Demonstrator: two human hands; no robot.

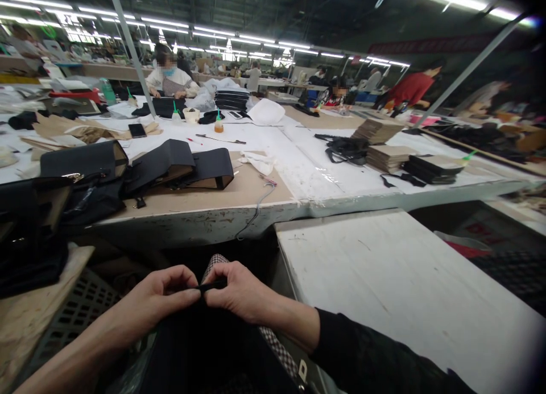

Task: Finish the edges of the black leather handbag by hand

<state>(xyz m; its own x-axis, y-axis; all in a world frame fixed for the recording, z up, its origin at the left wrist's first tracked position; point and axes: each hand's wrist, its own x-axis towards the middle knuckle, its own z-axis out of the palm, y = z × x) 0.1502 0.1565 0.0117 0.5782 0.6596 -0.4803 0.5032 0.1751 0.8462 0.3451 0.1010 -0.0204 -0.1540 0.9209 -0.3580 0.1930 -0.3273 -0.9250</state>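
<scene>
My left hand (170,294) is closed, thumb and fingers pinching one end of a narrow black strip (209,286). My right hand (239,291) grips the same strip from the other side, so the fingertips of both hands almost meet. Directly beneath them is a dark bag-like piece (213,348), mostly lost in shadow. Brown-and-white checked fabric (279,348) shows along its right side, close to a gold-coloured metal fitting (302,371). More of the checked pattern appears behind my right fingers.
Black handbags (166,161) lie on the long white worktable (294,149) ahead. A grey plastic crate (79,309) stands at lower left, and a white-topped surface (396,280) at right. Stacked brown boards (377,129) sit farther back. Several people work beyond.
</scene>
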